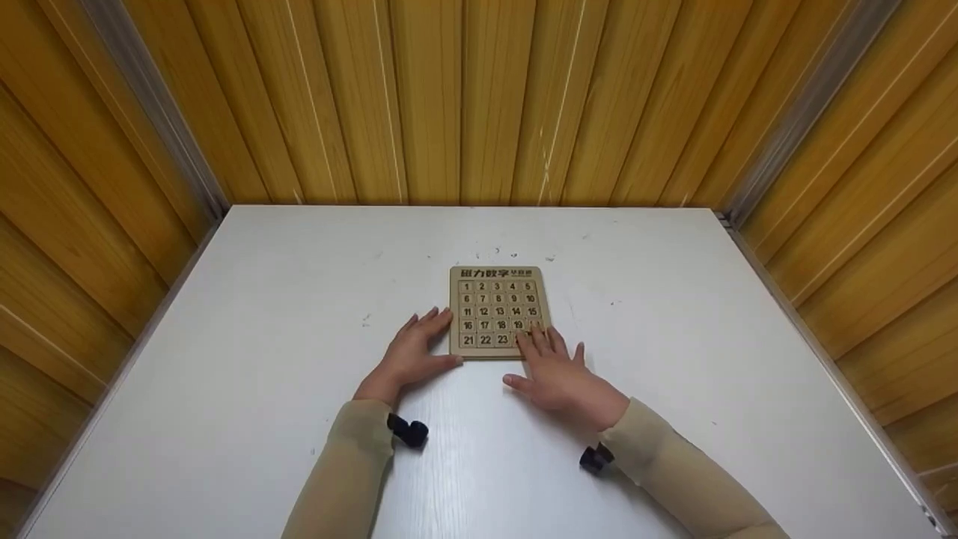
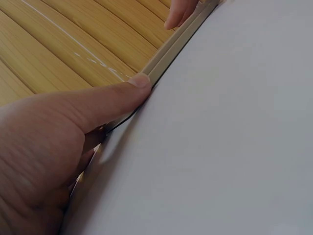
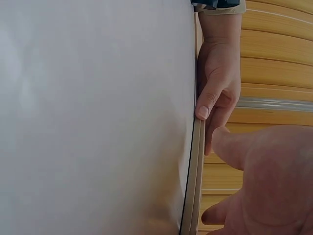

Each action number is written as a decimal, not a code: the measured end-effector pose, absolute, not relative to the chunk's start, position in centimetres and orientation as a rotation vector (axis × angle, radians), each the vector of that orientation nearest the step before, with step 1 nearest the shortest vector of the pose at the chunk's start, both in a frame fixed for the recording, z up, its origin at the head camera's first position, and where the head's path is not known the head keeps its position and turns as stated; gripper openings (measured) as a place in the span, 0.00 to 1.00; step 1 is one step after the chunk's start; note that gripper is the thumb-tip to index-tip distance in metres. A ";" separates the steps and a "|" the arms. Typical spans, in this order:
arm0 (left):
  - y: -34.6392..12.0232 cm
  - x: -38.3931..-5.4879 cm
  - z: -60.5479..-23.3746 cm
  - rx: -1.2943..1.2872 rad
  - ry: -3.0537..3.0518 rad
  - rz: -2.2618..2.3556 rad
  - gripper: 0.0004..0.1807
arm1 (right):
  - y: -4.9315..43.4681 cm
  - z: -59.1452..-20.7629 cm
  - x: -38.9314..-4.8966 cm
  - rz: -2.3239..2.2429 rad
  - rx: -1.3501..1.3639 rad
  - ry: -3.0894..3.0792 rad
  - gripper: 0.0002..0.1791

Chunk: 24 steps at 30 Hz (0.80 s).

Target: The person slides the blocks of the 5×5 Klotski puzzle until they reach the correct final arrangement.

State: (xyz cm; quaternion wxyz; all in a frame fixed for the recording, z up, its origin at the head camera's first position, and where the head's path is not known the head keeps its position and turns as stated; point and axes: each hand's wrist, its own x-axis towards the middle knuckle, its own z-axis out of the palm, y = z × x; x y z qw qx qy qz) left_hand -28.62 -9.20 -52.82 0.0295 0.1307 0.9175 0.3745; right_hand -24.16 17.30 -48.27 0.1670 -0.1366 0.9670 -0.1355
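A wooden number sliding puzzle (image 1: 499,299) lies flat on the white table, its tiles in rising order across the visible rows. My left hand (image 1: 413,352) holds its near left corner, thumb against the near edge and fingers along the left side. In the left wrist view, the left thumb (image 2: 117,100) presses at the puzzle's edge (image 2: 181,45). Over the puzzle's lower right tiles rests my right hand (image 1: 565,380), fingers extended and thumb held apart, off the board. Those fingers cover the lower right corner of the tile field.
The white table (image 1: 262,314) spreads out around the puzzle, with small dark marks (image 1: 513,254) beyond its far edge. Wood-patterned panels (image 1: 456,105) stand behind the table and on both sides. Black wrist cameras (image 1: 409,432) sit on the beige sleeves.
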 end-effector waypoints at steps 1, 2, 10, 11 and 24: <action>-9.2 -28.6 -52.8 0.402 2.830 1.151 0.49 | 17.3 -48.3 -24.2 -0.385 -0.390 2.755 0.50; -9.2 -28.6 -52.8 0.405 2.830 1.150 0.49 | 17.3 -48.3 -24.2 -0.385 -0.388 2.756 0.50; -9.0 -28.8 -52.7 0.461 2.821 1.153 0.49 | 17.6 -48.2 -24.1 -0.409 -0.394 2.752 0.50; -9.1 -28.8 -52.6 0.467 2.817 1.150 0.49 | 17.7 -48.0 -24.2 -0.424 -0.394 2.750 0.50; -9.7 -30.7 -48.7 0.218 2.687 1.167 0.43 | 19.5 -44.4 -29.7 -0.560 -0.350 2.893 0.51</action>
